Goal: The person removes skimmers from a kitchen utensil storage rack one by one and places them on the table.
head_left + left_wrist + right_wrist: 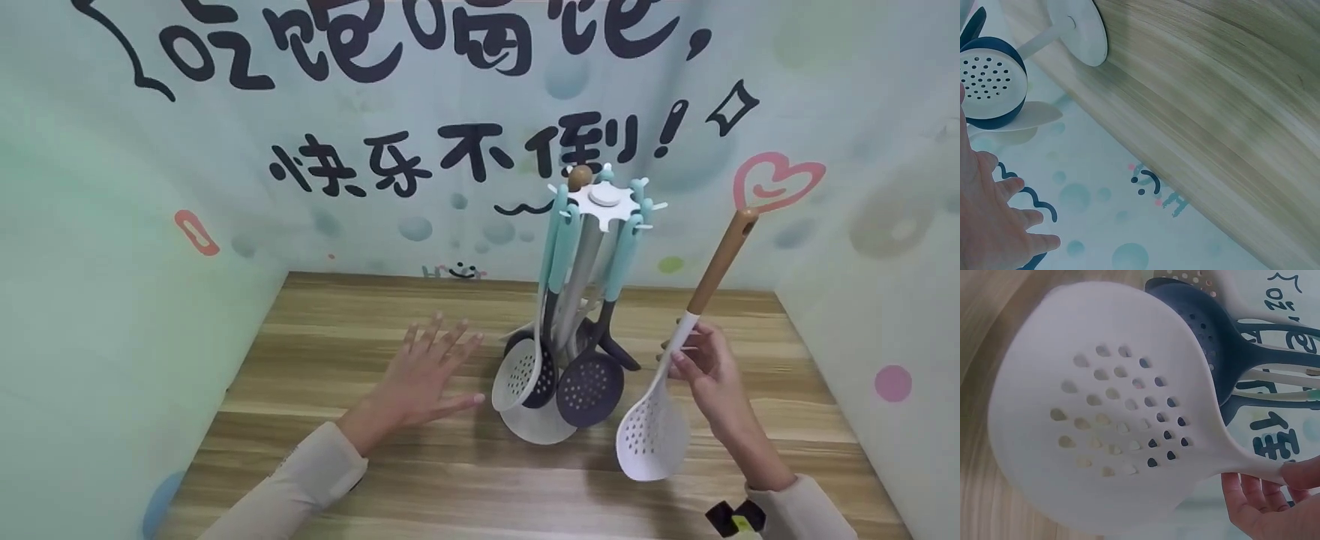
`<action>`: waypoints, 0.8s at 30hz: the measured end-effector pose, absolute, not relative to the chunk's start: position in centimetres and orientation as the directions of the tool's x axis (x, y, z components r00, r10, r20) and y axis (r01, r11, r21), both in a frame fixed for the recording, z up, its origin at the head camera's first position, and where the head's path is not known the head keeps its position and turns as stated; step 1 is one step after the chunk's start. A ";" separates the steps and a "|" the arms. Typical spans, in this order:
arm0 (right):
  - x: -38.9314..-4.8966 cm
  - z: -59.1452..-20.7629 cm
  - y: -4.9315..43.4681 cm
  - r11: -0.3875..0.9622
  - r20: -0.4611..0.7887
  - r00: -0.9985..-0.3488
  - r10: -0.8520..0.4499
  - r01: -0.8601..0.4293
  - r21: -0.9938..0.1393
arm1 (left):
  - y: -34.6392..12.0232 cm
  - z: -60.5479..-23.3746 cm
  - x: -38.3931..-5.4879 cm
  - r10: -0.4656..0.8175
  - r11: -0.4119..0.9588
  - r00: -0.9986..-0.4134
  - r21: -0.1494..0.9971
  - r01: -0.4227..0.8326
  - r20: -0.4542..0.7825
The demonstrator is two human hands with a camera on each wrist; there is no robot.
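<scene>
My right hand (pixel 716 386) pinches the white neck of a slotted skimmer (pixel 651 442) between thumb and fingers. The skimmer's perforated bowl hangs low and its brown handle tilts up to the right; in the right wrist view the bowl fills much of the picture. To its left stands a utensil rack (pixel 604 196) with a white hooked top and a round base. A dark slotted skimmer (pixel 591 391) and a white slotted skimmer (pixel 514 375) hang from it, among other utensils with turquoise handles. My left hand (pixel 424 382) is spread, fingers straight, left of the rack, holding nothing.
The wood-grain tabletop (pixel 337 322) runs back to a pale printed backdrop (pixel 420 202) with dark lettering, which also rises along both sides. A small black object (pixel 735 517) is at the right sleeve (pixel 799 510).
</scene>
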State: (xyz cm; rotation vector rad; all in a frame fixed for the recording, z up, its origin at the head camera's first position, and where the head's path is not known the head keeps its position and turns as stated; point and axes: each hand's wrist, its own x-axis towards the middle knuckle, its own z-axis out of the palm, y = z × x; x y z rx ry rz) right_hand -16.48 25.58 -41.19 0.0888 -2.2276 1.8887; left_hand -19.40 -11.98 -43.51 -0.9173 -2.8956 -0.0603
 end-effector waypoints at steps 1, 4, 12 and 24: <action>-16.6 -41.4 25.6 0.172 0.192 -0.977 0.096 -0.174 -0.970 | -12.0 -43.5 -19.4 0.572 0.817 -0.813 0.013 0.577 0.111; -17.0 -42.1 25.7 0.192 0.151 -0.984 0.096 -0.131 -0.973 | -12.0 -43.6 -19.3 0.573 0.815 -0.811 0.020 0.579 0.113; -18.1 -44.3 25.8 0.219 0.016 -0.996 0.085 0.003 -0.976 | -12.1 -44.0 -19.2 0.574 0.815 -0.812 0.020 0.579 0.111; -19.5 -46.9 25.4 0.239 -0.098 -0.993 0.064 0.110 -0.965 | -12.3 -43.9 -19.2 0.560 0.824 -0.821 0.032 0.566 0.106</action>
